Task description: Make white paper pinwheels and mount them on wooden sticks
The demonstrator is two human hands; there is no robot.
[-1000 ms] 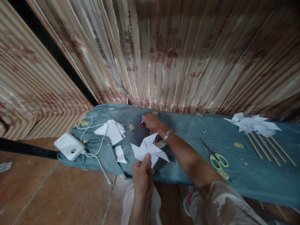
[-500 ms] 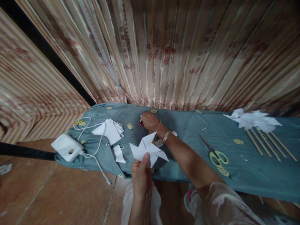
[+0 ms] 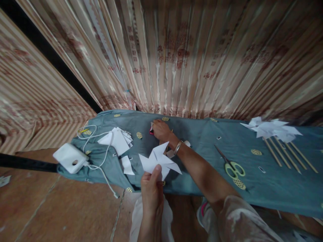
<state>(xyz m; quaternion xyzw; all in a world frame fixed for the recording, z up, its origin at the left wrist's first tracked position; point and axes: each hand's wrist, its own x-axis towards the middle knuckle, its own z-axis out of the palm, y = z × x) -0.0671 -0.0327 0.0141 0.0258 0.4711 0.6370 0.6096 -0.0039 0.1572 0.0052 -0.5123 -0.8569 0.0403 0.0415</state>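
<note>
Left hand: one, the left hand [image 3: 151, 188], pinching one white paper pinwheel [image 3: 160, 161] with the thumb laid over its middle
Pinwheel in hand: one, its folded points spread, raised over the front edge of the cloth-covered table [image 3: 202, 134], left of that edge's middle
Right hand: one, the right hand [image 3: 161, 130], reaching across towards the back edge, fingers bent down at a small red thing [image 3: 151, 131]; from here I cannot tell whether they grip it
Bracelet: one bracelet [image 3: 178, 148], round the right wrist
By that wrist: some thin brown sticks, partly covered by the arm, so I cannot count them, and two pale pieces, too hidden to name
Paper: one fanned stack [image 3: 118, 143] towards the left end, sheets overlapping too closely to count, plus one loose piece [image 3: 128, 165] nearer the front edge
White box: one white box [image 3: 69, 157] at the front left corner, with white cords [image 3: 108, 149]; one plug [image 3: 116, 195] dangles past the front edge
Scissors: one pair of green-handled scissors [image 3: 229, 162], right of the right forearm, points towards the back edge
Mounted pinwheels: several paper heads [image 3: 277, 130] bunched near the back right corner, overlapping; I count five wooden sticks [image 3: 288, 155] slanting from them towards the front edge
</note>
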